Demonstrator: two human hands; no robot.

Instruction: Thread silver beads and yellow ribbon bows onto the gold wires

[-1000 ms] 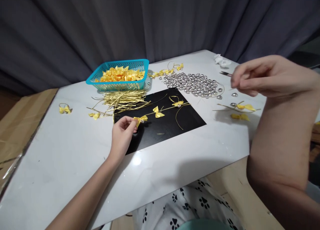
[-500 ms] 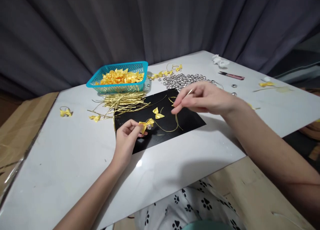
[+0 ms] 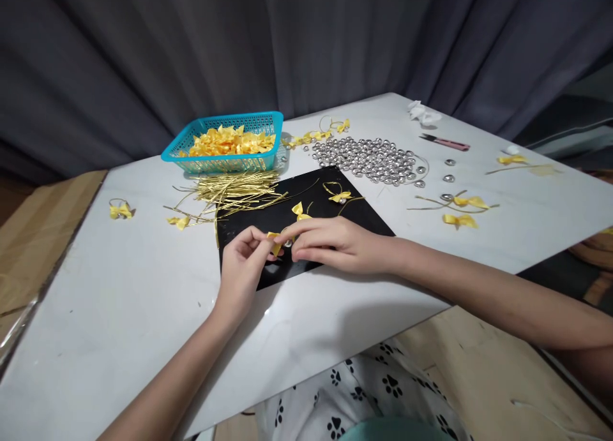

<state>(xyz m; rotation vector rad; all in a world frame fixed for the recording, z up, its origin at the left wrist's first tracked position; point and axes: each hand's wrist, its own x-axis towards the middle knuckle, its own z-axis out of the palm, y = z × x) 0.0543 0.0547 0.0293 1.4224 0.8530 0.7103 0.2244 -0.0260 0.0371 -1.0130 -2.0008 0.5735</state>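
Note:
My left hand pinches a yellow ribbon bow over the black mat. A small silver bead sits at the bow's middle. From the right, my right hand reaches in with its fingers closed at the same bow, index finger across its top; the fingers partly hide the bow and its wire. Just behind my right hand, another yellow bow lies on the mat, partly covered. Farther right on the mat rests a finished-looking bow with a bead and looped gold wire.
A blue basket of yellow bows stands at the back left, with gold wire pieces before it. Silver beads are heaped behind the mat. Pink-handled snips and white crumpled scraps lie back right. Loose bows lie to the right.
My right hand has come down and left from above the mat, where it held the wire up, to the bow. My left hand has stayed on the bow.

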